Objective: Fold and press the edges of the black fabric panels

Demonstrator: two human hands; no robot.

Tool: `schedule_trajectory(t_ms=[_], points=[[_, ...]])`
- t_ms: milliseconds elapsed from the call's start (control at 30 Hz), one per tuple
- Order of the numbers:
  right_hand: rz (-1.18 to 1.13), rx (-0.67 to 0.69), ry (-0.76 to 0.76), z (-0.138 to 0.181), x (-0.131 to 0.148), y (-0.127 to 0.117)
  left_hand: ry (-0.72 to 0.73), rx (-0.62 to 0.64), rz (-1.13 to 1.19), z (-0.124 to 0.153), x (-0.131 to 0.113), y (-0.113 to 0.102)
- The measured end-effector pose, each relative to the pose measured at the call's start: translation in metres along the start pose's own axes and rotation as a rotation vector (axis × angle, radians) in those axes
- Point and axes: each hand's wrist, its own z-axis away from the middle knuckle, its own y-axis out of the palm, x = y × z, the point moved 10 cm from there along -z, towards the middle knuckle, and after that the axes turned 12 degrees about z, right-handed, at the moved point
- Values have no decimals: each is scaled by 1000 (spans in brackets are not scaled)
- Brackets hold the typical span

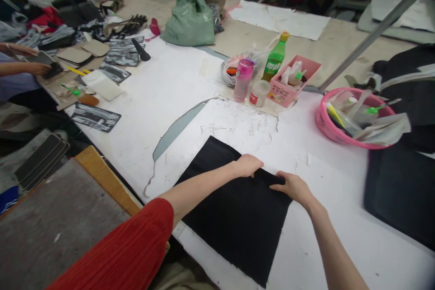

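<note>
A square piece of black fabric (238, 217) lies flat on the white paper-covered table (163, 95) in front of me. My left hand (249, 165) rests on the fabric's far edge with fingers curled down over it. My right hand (292, 186) sits just to the right on the same edge, fingers bent and pinching the cloth near its right corner. My left arm wears a red knitted sleeve (129, 253).
Beyond the fabric stand a pink bottle (243, 79), a green bottle (276, 58), a small cup (259, 93) and a pink box (295, 80). A pink basin (353, 118) of glue bottles sits right. More black cloth (397, 190) lies far right. Another person's hands (34, 69) work at left.
</note>
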Motion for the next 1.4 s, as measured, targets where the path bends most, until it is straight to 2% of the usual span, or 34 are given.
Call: schedule_trajectory(t_ms=[100,200,400,500,633,700,767,833,933,1067,1267,1400], points=[[-143,28,82,7,-27,4,6,30,2,-4,1,1],[-380,50,168,26,-47,19,-1,58,3,-10,3,2],[-823,-5,433,104,-72,79,-36,95,11,-18,8,5],[-948,20,534,148,-62,117,-51,104,20,-20,11,7],[-1094,105,580,194,-26,169,-63,112,37,-22,13,8],[-1154,126,658,215,-13,195,-64,114,46,-22,14,8],[-1134,111,732,231,-8,212,-70,116,54,-22,14,8],[-1098,85,769,239,-7,219,-80,114,62,-22,15,7],[-1057,40,780,237,-16,213,-106,90,74,-22,22,2],[-984,-9,750,214,-43,183,-186,12,94,-15,44,-12],[-806,-24,656,148,-91,121,-368,-128,135,15,87,-31],[-714,-53,602,96,-109,79,-491,-211,170,44,109,-33]])
